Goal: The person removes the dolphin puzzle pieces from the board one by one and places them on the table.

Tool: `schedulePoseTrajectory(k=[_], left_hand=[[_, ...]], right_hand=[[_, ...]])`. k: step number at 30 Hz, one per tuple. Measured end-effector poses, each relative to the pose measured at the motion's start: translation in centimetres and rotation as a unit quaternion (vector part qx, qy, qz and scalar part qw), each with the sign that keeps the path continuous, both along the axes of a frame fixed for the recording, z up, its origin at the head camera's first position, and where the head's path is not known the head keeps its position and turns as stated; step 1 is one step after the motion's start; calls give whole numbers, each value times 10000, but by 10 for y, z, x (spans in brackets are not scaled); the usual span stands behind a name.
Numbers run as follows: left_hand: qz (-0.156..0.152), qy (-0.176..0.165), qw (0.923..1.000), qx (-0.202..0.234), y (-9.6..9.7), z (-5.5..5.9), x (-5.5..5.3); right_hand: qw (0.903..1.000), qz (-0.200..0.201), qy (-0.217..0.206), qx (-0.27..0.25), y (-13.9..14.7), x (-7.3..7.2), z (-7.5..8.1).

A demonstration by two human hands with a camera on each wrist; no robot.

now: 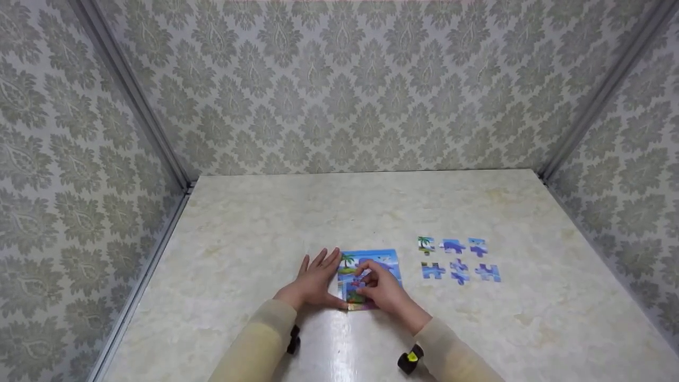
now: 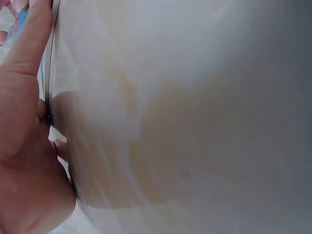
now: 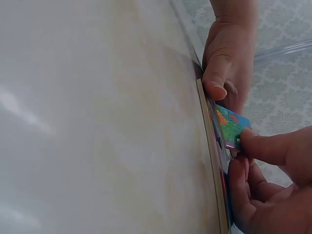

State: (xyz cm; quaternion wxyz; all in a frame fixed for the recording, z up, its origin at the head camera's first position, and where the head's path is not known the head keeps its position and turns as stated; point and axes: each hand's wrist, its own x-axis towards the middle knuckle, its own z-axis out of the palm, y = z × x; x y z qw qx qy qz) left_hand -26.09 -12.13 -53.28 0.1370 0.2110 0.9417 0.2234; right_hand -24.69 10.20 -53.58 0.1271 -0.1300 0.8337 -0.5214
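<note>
1. The left hand [image 1: 316,281], spread, touches one puzzle board [image 1: 371,253] at its left edge.
2. The right hand [image 1: 386,291] pinches one piece [image 3: 231,127] over it.
3. Six loose pieces [image 1: 452,246] lie rightward on the counter [image 1: 265,223].

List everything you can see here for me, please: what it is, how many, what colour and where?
Puzzle board: one, mostly blue, on the table beside the left hand
Held puzzle piece: one, green, blue and orange, pinched in the right hand
Loose puzzle pieces: six, mainly blue and purple, two rows of three right of the board
Table: one, cream marbled, under everything
Walls: three, grey-green leaf pattern, behind and at both sides
Rails: at least two, grey, at the wall corners
Black devices: two, one with yellow, by the wrists
Sleeves: two, pale yellow, front
Left hand: one, bare, at the board's left edge
Right hand: one, bare, over the board
</note>
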Motion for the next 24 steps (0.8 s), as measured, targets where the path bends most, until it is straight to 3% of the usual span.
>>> schedulePoseTrajectory(k=[7, 14, 19, 24], left_hand=[[-99, 80, 9999, 43, -2, -2, 1], [-130, 68, 9998, 141, -2, -1, -1], [-114, 80, 9998, 118, -2, -1, 0], [-122, 83, 9999, 60, -2, 0, 1]], right_hand=[[9996, 19, -36, -296, 8, -2, 0], [9976, -10, -61, -695, 21, -6, 12], [9946, -84, -146, -1026, 49, -5, 26], [9960, -329, -162, -820, 86, -1, 31]])
